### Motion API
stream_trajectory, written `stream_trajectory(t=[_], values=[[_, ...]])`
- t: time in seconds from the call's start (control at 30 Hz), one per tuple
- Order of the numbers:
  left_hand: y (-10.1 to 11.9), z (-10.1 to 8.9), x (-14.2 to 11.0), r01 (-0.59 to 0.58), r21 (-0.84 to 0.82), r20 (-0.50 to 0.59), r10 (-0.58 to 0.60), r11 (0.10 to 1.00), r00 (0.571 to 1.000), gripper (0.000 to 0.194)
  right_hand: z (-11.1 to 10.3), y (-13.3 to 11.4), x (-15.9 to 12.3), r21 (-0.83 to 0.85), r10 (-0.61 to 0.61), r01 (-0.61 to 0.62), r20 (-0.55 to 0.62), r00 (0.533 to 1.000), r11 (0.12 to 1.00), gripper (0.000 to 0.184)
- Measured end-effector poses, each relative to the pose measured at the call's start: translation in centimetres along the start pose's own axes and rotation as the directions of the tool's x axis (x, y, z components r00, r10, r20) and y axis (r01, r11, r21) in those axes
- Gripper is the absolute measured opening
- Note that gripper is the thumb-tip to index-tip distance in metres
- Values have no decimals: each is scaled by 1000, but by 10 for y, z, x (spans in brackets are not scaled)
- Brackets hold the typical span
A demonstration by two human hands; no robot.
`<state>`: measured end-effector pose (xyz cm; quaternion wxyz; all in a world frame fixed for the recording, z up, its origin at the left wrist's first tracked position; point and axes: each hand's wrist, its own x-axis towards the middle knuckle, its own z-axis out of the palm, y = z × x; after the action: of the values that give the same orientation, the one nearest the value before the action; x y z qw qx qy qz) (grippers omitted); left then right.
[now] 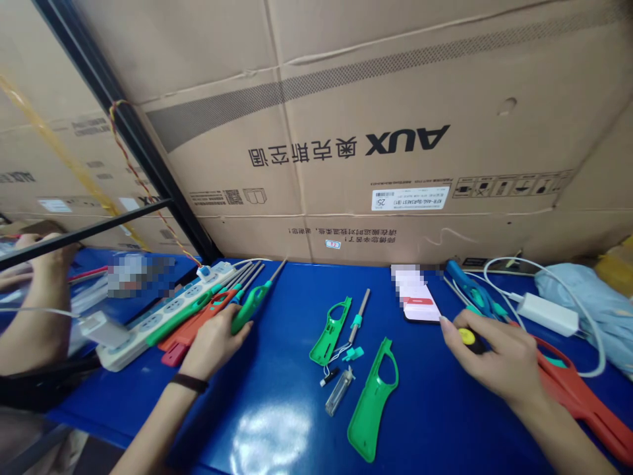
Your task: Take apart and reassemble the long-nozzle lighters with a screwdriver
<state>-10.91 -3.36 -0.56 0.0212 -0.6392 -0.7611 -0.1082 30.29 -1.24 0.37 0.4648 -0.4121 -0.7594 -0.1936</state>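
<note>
My left hand (217, 340), with a dark band at the wrist, is closed round a green long-necked gas lighter (253, 305), its metal tube pointing away from me. Beside it lie several other lighters, including a red one (185, 330). My right hand (499, 359) is closed on a yellow-and-black screwdriver handle (467, 338); its shaft is hidden. Between my hands lie two green lighter shell halves (374, 402), a metal tube (360, 315), a clear fuel tank (339, 392) and a small black igniter (328, 377) with white wires.
A white power strip (163, 315) with a plugged-in charger runs along the left. A phone (415, 295) lies near the cardboard wall (316, 99). At right are red lighters (588, 409), a blue lighter (472, 290) and a white adapter (548, 315). Another person's arm (47, 303) is at far left.
</note>
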Motion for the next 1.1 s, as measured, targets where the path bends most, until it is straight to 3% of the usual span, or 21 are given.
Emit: stream_trajectory(t=[0.07, 0.2, 0.37, 0.57, 0.8, 1.1], values=[[10, 9, -14, -41, -2, -30, 41, 999, 999, 31, 0, 0, 0, 1, -3, 3, -2, 1000, 1000, 32], [20, 22, -33, -8, 15, -145, 10, 1000, 989, 46, 1, 0, -1, 8, 10, -10, -2, 1000, 1000, 32], [-6, 3, -10, 21, 44, -209, -11, 999, 978, 45, 2, 3, -3, 4, 17, -17, -2, 1000, 1000, 31], [-29, -10, 18, -67, 201, -113, 91, 977, 989, 26, 1, 2, -2, 20, 10, -10, 21, 1000, 1000, 31], [-25, -8, 23, -120, 311, -47, 141, 943, 989, 23, 2, -2, -1, 19, 39, -40, 33, 999, 999, 35], [-16, -3, 32, -105, 363, -12, 117, 926, 993, 23, -1, -2, 1, 41, 7, -10, 63, 998, 999, 30]])
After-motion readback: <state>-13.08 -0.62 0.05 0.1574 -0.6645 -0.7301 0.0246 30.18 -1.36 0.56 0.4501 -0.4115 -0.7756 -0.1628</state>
